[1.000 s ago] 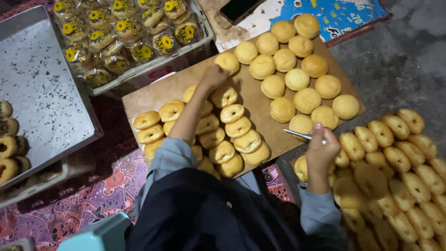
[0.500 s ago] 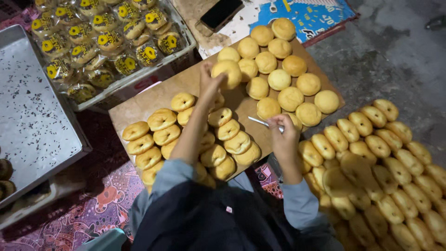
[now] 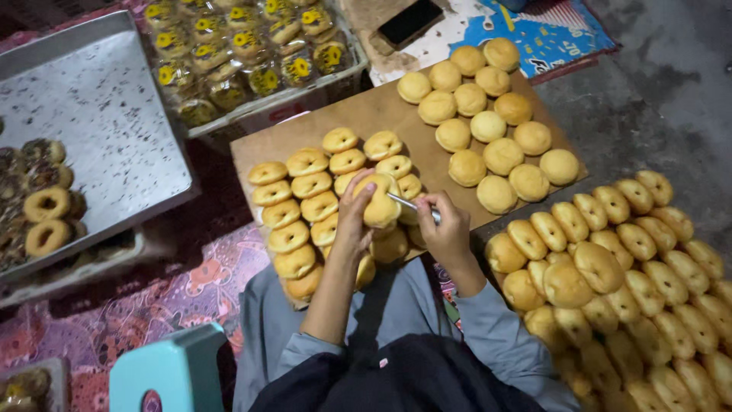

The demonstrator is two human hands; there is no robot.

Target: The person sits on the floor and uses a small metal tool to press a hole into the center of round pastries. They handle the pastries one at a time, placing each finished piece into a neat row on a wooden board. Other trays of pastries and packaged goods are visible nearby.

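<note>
My left hand [image 3: 353,221] holds a round golden bun [image 3: 380,203] up over the wooden board [image 3: 366,118]. My right hand [image 3: 446,229] grips a thin metal knife [image 3: 408,202], whose tip is in the side of that bun. Under my hands lie rows of slit buns [image 3: 305,194] on the board's left half. Whole round buns [image 3: 488,126] sit in a cluster on its right half.
A big heap of buns [image 3: 633,267] lies at the right. A metal tray [image 3: 91,130] at the left is flecked with crumbs; ring doughnuts [image 3: 42,214] sit at its left end. Wrapped pastries fill a crate [image 3: 236,53] behind the board. A phone [image 3: 408,23] lies beyond. A teal stool [image 3: 171,370] stands near my knee.
My left hand took a whole bun from the far cluster and drew it back toward me. My right hand moved left with the knife to meet the bun.
</note>
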